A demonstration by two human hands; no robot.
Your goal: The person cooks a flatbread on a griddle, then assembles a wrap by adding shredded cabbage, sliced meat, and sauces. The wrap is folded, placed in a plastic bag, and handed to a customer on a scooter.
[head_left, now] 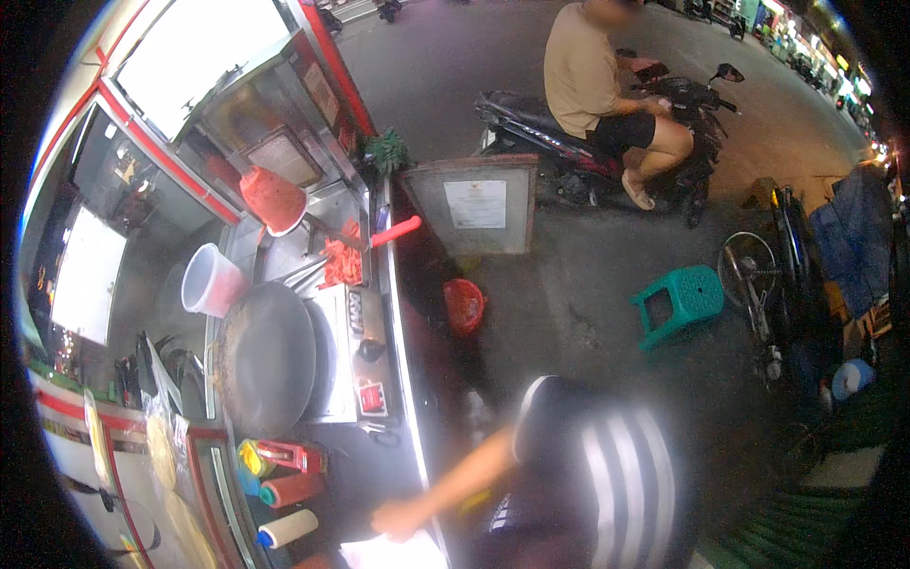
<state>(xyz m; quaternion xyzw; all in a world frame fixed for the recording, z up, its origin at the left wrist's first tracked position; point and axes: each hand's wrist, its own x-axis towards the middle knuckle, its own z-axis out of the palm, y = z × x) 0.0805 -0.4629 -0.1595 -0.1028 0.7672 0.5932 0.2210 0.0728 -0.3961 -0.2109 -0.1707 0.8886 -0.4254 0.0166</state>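
My right hand (pixel 400 519) reaches across the counter's near end from a dark sleeve with white stripes. It is at the far edge of a white sheet (pixel 391 552), probably paper. Motion smears the fingers, so their grip is unclear. Only a sliver of skin, apparently my left hand (pixel 313 562), shows at the lower edge; its fingers are hidden. Left of the sheet lie a cream bottle with a blue cap (pixel 288 529) and a reddish bottle with a green cap (pixel 292 489). Beyond them is a red tape-dispenser-like object (pixel 294 455).
A big dark wok (pixel 270 360) sits on the counter, beside a white bucket (pixel 214 281). Behind are red shredded food (pixel 343 258) and a red-handled utensil (pixel 396 230). Rightward stand a green stool (pixel 681 302), a red basket (pixel 464 306), and a person on a motorbike (pixel 578 85).
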